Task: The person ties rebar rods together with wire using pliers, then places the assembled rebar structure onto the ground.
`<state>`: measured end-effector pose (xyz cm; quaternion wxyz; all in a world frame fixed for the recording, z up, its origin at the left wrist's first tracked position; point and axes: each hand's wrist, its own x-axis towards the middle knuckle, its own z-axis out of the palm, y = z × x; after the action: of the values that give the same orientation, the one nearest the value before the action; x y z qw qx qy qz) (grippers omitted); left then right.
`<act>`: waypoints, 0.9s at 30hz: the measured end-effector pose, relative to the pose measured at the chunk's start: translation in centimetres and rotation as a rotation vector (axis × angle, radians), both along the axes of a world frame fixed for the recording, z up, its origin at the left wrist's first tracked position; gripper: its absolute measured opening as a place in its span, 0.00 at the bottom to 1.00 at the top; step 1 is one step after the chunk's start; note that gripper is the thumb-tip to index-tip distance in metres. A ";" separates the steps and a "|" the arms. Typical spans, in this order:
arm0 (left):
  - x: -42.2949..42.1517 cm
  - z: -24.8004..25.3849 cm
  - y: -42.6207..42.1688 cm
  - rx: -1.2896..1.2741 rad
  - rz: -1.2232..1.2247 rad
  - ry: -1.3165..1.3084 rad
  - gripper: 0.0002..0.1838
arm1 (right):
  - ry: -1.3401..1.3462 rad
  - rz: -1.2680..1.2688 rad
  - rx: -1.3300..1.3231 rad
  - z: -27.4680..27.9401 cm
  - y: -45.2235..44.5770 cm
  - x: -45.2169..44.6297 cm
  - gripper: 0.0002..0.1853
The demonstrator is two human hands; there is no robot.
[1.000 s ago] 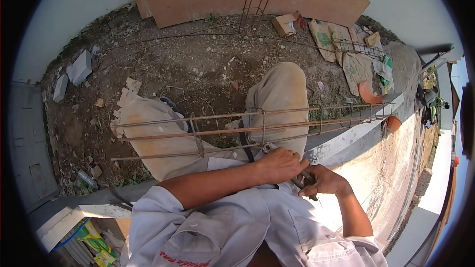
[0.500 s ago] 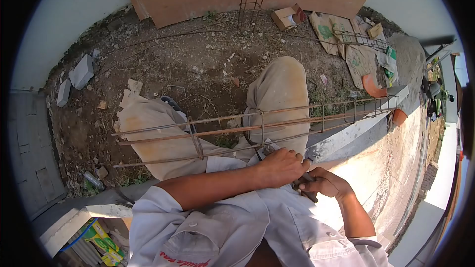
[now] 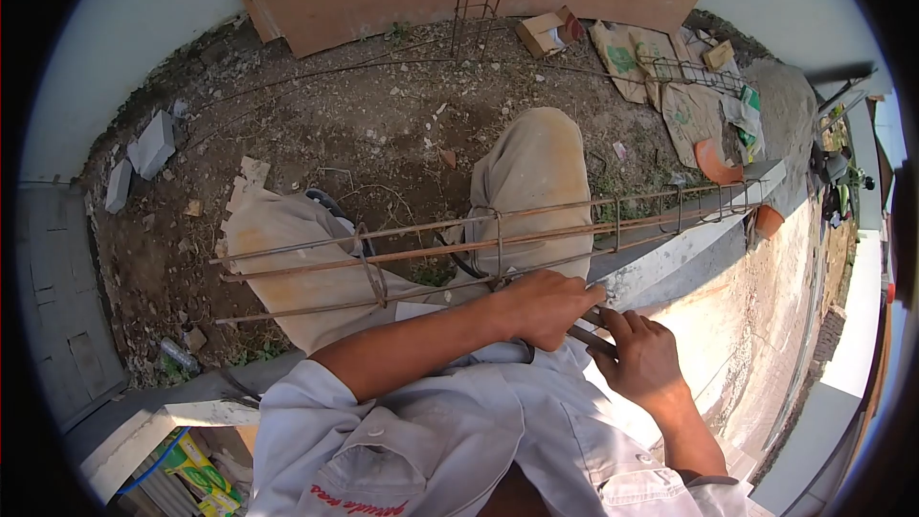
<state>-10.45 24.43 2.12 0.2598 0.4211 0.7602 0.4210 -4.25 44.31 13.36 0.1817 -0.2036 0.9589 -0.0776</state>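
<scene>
A long rusty rebar cage (image 3: 412,254), with stirrups spaced along its bars, lies across my knees and runs right along a concrete ledge. My left hand (image 3: 548,308) is closed just below the cage's nearest bar; what its fingers hold is hidden. A dark loop of tie wire (image 3: 464,263) shows at the cage left of that hand. To its right, my right hand (image 3: 639,354) is closed around the grey metal handles of a tool that looks like pliers (image 3: 584,335). The tool's jaws are hidden, and the two hands nearly touch.
A concrete ledge (image 3: 661,263) extends to the right, with orange curved pieces (image 3: 716,165) by the cage's far end. Grey blocks (image 3: 153,144) lie left on rough soil. An upright rebar cage (image 3: 479,0), a cardboard box (image 3: 544,34) and paper sacks (image 3: 622,62) are farther off.
My right hand has turned and shifted slightly up, showing more of the tool's handles. My left hand has moved slightly up, closer to the lower bar. The cage stays across my knees.
</scene>
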 end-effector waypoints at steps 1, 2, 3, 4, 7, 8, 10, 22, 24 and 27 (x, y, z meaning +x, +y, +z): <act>0.6 -0.2 0.2 -0.031 0.003 0.091 0.28 | -0.178 -0.072 -0.080 0.0 0.3 0.0 0.22; 1.3 -0.4 0.3 -0.061 0.007 0.180 0.26 | -0.667 -0.344 -0.133 0.4 0.8 -1.0 0.19; 2.0 -0.6 0.3 -0.040 0.012 0.213 0.21 | -0.953 -0.612 -0.420 -1.8 3.2 -0.4 0.19; 2.8 -0.7 0.1 -0.019 0.021 0.244 0.17 | -1.230 -0.878 -0.715 -4.1 5.5 0.1 0.19; 3.7 -1.4 0.4 0.049 0.055 0.336 0.08 | -1.271 -0.820 -0.721 -3.5 5.9 -0.3 0.18; 3.9 -1.7 0.6 0.073 0.058 0.364 0.06 | -1.219 -0.765 -0.648 -2.9 5.8 -0.2 0.18; 3.4 -1.0 0.3 0.118 0.115 0.439 0.06 | -1.120 -0.715 -0.593 -1.6 4.8 -0.5 0.18; 2.0 -0.9 -0.9 0.050 0.107 0.342 0.07 | -0.844 -0.739 -0.690 -2.3 4.1 -1.4 0.31; 1.3 0.0 -1.4 0.048 0.119 0.341 0.11 | -0.753 -0.765 -0.788 -1.6 4.5 -2.2 0.35; -0.1 1.2 -3.9 0.055 0.246 0.267 0.18 | -0.785 -0.707 -0.934 -3.5 6.9 -3.0 0.30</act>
<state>-10.55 20.53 3.28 0.0918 0.3839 0.8220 0.4105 -7.23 51.19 9.82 0.3719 0.1067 0.6975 -0.6031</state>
